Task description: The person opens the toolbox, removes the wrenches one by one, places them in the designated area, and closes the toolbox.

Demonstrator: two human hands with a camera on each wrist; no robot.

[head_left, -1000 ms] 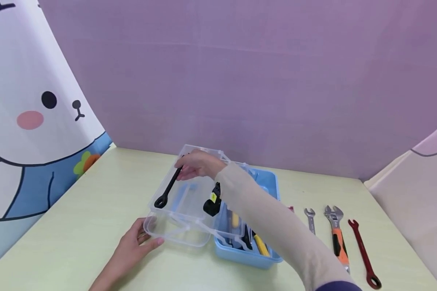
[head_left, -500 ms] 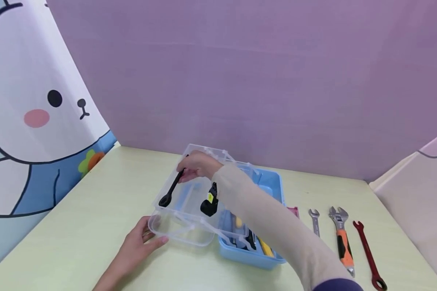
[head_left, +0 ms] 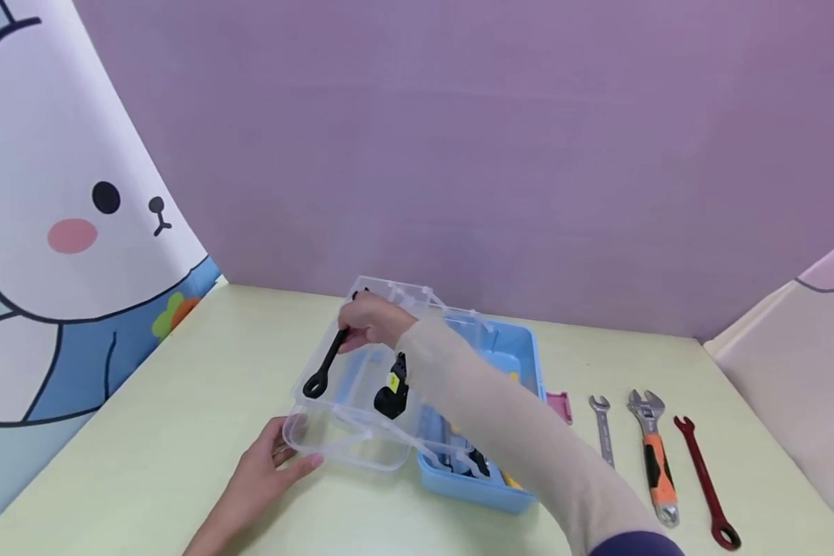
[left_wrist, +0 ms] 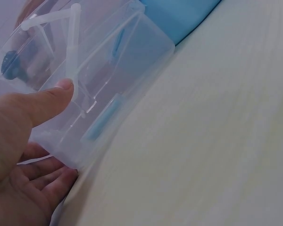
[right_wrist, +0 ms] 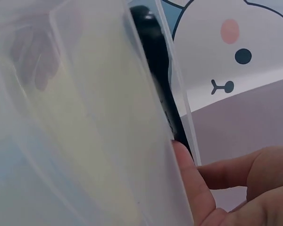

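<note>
In the head view, my right hand (head_left: pixel 371 318) holds a black wrench (head_left: pixel 327 363) by its shaft, along the left side of a clear plastic tray (head_left: pixel 361 405). The ring end points toward me; my fingers cover much of the upper part. In the right wrist view the wrench (right_wrist: pixel 155 61) lies close against the tray's wall. My left hand (head_left: pixel 260 471) grips the front left corner of the clear toolbox lid (head_left: pixel 389 462), thumb on the near side and fingers round the corner, as the left wrist view shows. The tray and lid stand beside the blue toolbox (head_left: pixel 476 488).
A black tool with a yellow label (head_left: pixel 391 390) lies on the tray beneath my right sleeve. Right of the toolbox are a pink piece (head_left: pixel 559 406), a small silver wrench (head_left: pixel 602 428), an orange-handled adjustable wrench (head_left: pixel 655 459) and a red wrench (head_left: pixel 706 483).
My right hand and sleeve have shifted slightly left over the tray, with the black wrench still held. More of the pink piece shows. The left hand keeps its hold on the lid.
</note>
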